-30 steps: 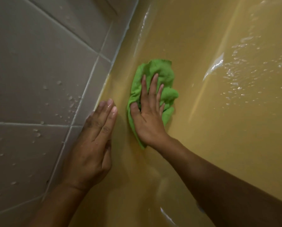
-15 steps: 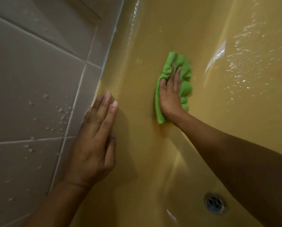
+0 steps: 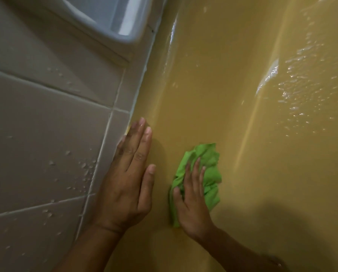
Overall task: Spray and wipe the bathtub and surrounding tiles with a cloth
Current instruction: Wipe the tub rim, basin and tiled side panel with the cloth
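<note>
A crumpled green cloth (image 3: 207, 169) lies against the sloping inner wall of the yellow bathtub (image 3: 213, 85). My right hand (image 3: 193, 205) presses flat on the cloth, fingers spread over it. My left hand (image 3: 129, 179) rests flat and empty on the tub's rim, fingers together, right beside the beige tiles (image 3: 46, 144). The two hands are close but apart. Water drops sit on the tiles and the tub wall at right is wet and shiny.
A white ceramic fixture (image 3: 113, 18) juts out from the tiled wall at the top left. White grout lines (image 3: 103, 138) run along the tiles next to the tub edge. The drain is out of view.
My right hand has dragged the green cloth back down the tub wall, closer to my left hand. The view has tilted up, so the drain left the frame and the white fixture appeared.
</note>
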A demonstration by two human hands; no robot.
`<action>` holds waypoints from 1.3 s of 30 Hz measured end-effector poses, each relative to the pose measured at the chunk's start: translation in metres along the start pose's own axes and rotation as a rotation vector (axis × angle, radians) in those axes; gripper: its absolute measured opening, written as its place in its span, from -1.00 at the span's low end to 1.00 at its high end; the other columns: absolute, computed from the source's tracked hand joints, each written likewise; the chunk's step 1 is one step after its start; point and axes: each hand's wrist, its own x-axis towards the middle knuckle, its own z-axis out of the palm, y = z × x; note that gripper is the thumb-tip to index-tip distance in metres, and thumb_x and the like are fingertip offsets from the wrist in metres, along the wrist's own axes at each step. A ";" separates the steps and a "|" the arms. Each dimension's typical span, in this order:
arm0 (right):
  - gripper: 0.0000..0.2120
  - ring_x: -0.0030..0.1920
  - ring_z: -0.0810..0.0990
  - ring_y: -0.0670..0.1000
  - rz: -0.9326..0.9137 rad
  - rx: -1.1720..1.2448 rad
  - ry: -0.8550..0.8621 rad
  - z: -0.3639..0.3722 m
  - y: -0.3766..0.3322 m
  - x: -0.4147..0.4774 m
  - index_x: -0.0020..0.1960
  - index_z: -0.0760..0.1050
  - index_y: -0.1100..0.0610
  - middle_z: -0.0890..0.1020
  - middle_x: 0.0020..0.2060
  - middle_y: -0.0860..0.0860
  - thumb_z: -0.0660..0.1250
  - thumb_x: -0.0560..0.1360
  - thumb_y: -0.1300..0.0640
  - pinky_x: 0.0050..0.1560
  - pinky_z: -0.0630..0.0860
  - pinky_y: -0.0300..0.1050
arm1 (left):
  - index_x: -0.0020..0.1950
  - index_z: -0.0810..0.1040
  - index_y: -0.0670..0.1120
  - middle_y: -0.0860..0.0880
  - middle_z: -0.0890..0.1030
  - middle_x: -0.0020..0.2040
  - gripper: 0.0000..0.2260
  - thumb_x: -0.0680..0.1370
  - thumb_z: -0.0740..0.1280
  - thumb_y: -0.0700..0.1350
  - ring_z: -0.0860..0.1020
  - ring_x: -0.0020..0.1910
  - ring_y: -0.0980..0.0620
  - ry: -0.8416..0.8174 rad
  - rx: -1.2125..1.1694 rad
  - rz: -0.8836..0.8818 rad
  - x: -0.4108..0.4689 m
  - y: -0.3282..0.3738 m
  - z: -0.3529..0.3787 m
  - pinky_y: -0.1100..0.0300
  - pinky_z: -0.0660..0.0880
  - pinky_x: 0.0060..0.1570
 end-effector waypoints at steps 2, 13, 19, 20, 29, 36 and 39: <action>-0.34 0.57 -0.46 0.07 -0.070 -0.029 -0.021 -0.009 -0.024 0.004 0.54 -0.40 -0.36 -0.39 0.58 -0.17 -0.03 0.63 -0.21 0.56 -0.16 0.35 | 0.59 0.19 -0.30 -0.16 0.13 0.65 -0.49 0.65 0.11 -0.18 0.11 0.65 -0.10 0.010 -0.022 -0.013 0.002 0.001 0.000 -0.12 0.13 0.59; -0.38 0.57 -0.42 0.15 -0.298 -0.176 0.086 -0.109 -0.118 0.151 0.53 -0.34 -0.40 -0.41 0.54 -0.28 -0.01 0.64 -0.23 0.40 -0.07 0.63 | 0.61 0.21 -0.27 -0.15 0.16 0.65 -0.42 0.57 0.18 -0.35 0.12 0.64 -0.10 0.003 -0.036 0.010 0.018 -0.001 0.000 -0.19 0.15 0.56; -0.41 0.56 -0.42 0.23 -0.114 -0.062 0.087 -0.154 -0.133 0.213 0.60 -0.34 -0.23 -0.40 0.58 -0.09 -0.07 0.70 -0.18 0.51 -0.25 0.44 | 0.63 0.18 -0.23 -0.13 0.15 0.66 -0.40 0.56 0.19 -0.33 0.08 0.65 -0.09 -0.013 -0.011 -0.001 0.026 0.003 -0.001 -0.14 0.11 0.58; -0.41 0.56 -0.42 0.24 -0.094 -0.060 0.070 -0.157 -0.132 0.215 0.60 -0.34 -0.20 -0.41 0.58 -0.05 -0.07 0.71 -0.16 0.53 -0.27 0.37 | 0.63 0.18 -0.22 -0.13 0.14 0.66 -0.39 0.56 0.19 -0.32 0.08 0.65 -0.09 -0.015 -0.001 -0.005 0.027 0.003 0.000 -0.14 0.10 0.58; -0.41 0.57 -0.37 0.26 0.072 -0.020 0.000 -0.168 -0.090 0.226 0.58 -0.42 -0.20 -0.43 0.58 -0.02 -0.13 0.71 -0.19 0.57 -0.30 0.25 | 0.62 0.16 -0.27 -0.17 0.11 0.66 -0.42 0.59 0.16 -0.22 0.06 0.65 -0.16 -0.054 0.066 0.044 0.045 0.003 0.000 -0.24 0.15 0.55; -0.39 0.57 -0.44 0.03 0.102 -0.102 0.029 -0.156 -0.028 0.220 0.61 -0.42 0.00 -0.39 0.59 0.04 -0.11 0.73 -0.07 0.57 -0.35 0.16 | 0.61 0.17 -0.28 -0.19 0.11 0.66 -0.42 0.60 0.22 -0.23 0.06 0.65 -0.17 -0.035 0.105 0.070 0.075 0.003 0.000 -0.16 0.12 0.58; -0.38 0.57 -0.42 0.05 0.195 -0.080 -0.014 -0.145 0.002 0.197 0.60 -0.41 -0.08 -0.42 0.57 0.05 -0.09 0.72 -0.12 0.57 -0.35 0.12 | 0.61 0.17 -0.30 -0.22 0.13 0.65 -0.43 0.61 0.21 -0.23 0.08 0.65 -0.17 -0.011 0.087 0.065 0.101 0.005 -0.001 -0.19 0.14 0.57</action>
